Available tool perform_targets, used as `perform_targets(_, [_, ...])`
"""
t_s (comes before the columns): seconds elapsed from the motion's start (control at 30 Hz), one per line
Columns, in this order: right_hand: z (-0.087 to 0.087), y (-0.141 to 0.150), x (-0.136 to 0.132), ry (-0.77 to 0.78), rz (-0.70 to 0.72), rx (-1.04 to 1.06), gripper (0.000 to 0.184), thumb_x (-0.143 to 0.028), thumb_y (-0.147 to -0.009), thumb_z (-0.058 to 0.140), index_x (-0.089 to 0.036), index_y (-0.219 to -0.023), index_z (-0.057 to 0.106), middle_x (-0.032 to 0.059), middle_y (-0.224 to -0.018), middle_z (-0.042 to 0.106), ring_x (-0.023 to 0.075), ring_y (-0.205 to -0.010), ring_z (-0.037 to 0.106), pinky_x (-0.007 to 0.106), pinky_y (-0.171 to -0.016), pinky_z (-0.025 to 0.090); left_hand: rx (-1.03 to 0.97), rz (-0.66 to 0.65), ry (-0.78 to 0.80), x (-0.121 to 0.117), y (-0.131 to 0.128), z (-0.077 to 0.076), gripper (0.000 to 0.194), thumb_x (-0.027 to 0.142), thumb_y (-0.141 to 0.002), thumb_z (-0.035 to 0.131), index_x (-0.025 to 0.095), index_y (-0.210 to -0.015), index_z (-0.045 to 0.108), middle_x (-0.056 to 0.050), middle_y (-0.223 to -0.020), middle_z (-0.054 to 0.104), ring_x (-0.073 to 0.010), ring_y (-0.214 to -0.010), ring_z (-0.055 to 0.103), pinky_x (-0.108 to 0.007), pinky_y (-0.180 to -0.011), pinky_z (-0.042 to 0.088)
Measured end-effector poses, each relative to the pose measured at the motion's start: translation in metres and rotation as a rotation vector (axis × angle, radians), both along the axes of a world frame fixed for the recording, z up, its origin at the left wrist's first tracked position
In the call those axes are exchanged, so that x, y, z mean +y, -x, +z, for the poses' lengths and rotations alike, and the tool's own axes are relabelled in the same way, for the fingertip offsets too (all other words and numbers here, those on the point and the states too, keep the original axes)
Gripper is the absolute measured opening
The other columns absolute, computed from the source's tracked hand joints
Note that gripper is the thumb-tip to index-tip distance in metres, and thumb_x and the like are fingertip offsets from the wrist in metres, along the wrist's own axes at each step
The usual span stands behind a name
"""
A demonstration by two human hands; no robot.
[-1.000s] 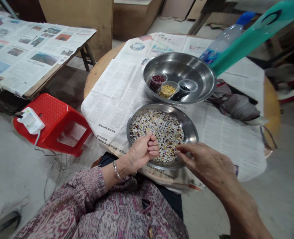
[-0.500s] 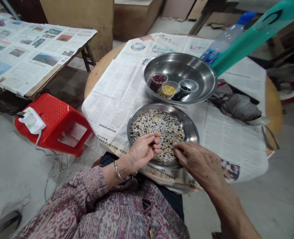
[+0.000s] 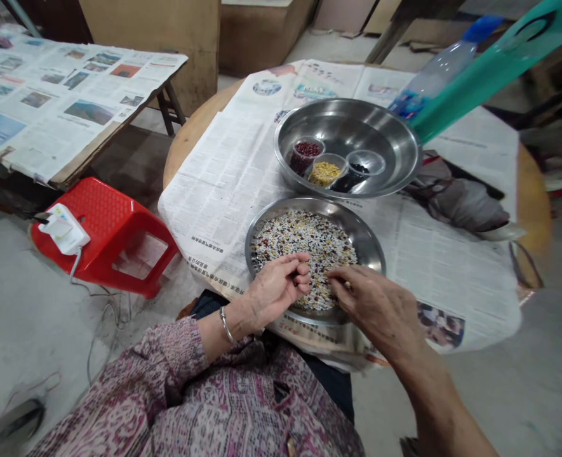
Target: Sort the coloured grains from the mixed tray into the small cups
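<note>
A steel bowl [image 3: 374, 244] holds a spread of mixed white grains and red, yellow and black beans [image 3: 304, 238]. My left hand [image 3: 281, 285] is over its near left side, palm turned up and fingers curled in; whatever lies inside is hidden. At the near right of the bowl, my right hand [image 3: 371, 295] has thumb and forefinger pinched just above the grains; what they grip is too small to name. Behind stands a larger steel basin [image 3: 390, 152] with clear cups of red beans [image 3: 308, 150], yellow beans [image 3: 326, 172] and black beans [image 3: 359, 170].
Newspaper [image 3: 223, 165] covers the round table [image 3: 185, 143]. A plastic bottle [image 3: 440, 70], a green long-handled object [image 3: 485, 76] and a grey plastic bag [image 3: 466, 200] lie beyond the basin. On the left are a red stool [image 3: 104, 216] with a white power adapter [image 3: 65, 230] and another newspaper-covered table [image 3: 94, 82].
My right hand has shifted slightly left over the grains, its fingertips nearer to my left hand. The left hand stays curled in nearly the same place. The view has moved slightly.
</note>
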State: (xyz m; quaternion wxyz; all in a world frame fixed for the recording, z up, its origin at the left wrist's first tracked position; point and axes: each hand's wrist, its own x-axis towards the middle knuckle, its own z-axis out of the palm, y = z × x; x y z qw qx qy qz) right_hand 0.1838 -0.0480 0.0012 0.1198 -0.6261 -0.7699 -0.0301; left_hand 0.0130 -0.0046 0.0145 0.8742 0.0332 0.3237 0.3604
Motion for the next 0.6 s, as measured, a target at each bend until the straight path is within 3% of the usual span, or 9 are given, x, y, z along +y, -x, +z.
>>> perform_targets(0.2, [0.004, -0.009, -0.004, 0.035, -0.068, 0.054, 0.025, -0.028, -0.091, 0.044, -0.021, -0.088, 0.068, 0.0042, -0.085, 0.070, 0.0183, -0.075, 0.064, 0.029, -0.062, 0.041, 0.003, 0.006, 0.008, 0.000, -0.001, 0.000, 0.017, 0.003, -0.089, 0.042, 0.011, -0.086, 0.057, 0.001, -0.066, 0.044, -0.0056, -0.053, 0.040, -0.016, -0.051, 0.032])
perform_targets(0.4, [-0.006, 0.002, 0.001, 0.082, 0.053, -0.003, 0.024, -0.023, -0.089, 0.045, -0.019, -0.085, 0.069, 0.0055, -0.082, 0.069, 0.0194, -0.076, 0.064, 0.030, -0.064, 0.042, 0.005, 0.007, 0.001, 0.000, 0.000, 0.000, 0.019, 0.002, -0.090, 0.040, 0.010, -0.086, 0.057, 0.002, -0.065, 0.044, -0.0051, -0.052, 0.040, -0.015, -0.050, 0.032])
perform_targets(0.6, [0.005, -0.004, 0.000, 0.124, -0.061, 0.172, 0.024, -0.028, -0.087, 0.046, -0.020, -0.092, 0.068, 0.0048, -0.084, 0.070, 0.0181, -0.073, 0.063, 0.029, -0.064, 0.043, 0.002, 0.017, 0.011, 0.000, -0.001, -0.002, 0.020, 0.002, -0.091, 0.041, 0.011, -0.085, 0.058, 0.002, -0.063, 0.046, -0.0045, -0.051, 0.042, -0.015, -0.050, 0.034])
